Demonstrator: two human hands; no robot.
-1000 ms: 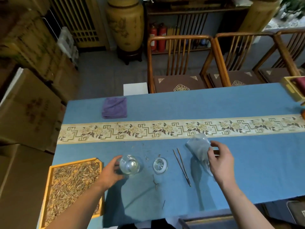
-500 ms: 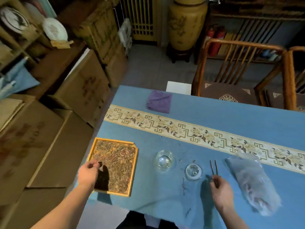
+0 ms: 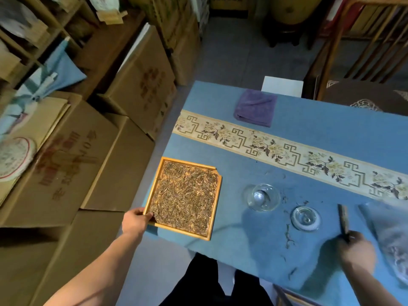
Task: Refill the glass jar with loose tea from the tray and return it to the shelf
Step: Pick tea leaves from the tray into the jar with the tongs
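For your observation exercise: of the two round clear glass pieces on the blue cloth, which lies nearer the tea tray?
The glass jar, deep and open-mouthed; the flat lid lies farther from the tray.

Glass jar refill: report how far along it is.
Done: the glass jar stands open on the table, its lid beside it. In hand: the left hand grips the near corner of the tray of loose tea; the right hand holds the tweezers. Left: the jar looks empty, so filling, closing and shelving.

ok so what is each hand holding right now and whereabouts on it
The left hand grips the tea tray at its near left corner, thumb over the rim. The right hand holds the tweezers at their near end.
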